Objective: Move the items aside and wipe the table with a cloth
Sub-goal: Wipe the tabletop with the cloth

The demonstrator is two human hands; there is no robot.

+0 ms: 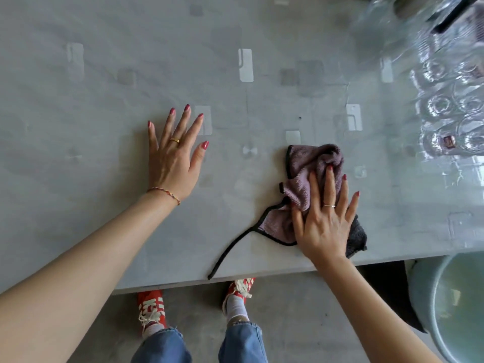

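A crumpled mauve cloth with black edging and a loose black strap lies on the grey table near its front edge. My right hand lies flat on top of the cloth, fingers spread, pressing it onto the table. My left hand rests palm down on the bare tabletop to the left of the cloth, fingers apart, holding nothing. Several clear drinking glasses stand grouped at the table's right side, beyond the cloth.
A pale green bucket stands on the floor at the lower right, below the table edge. My feet in red shoes are under the front edge. A dark object lies at the far right corner.
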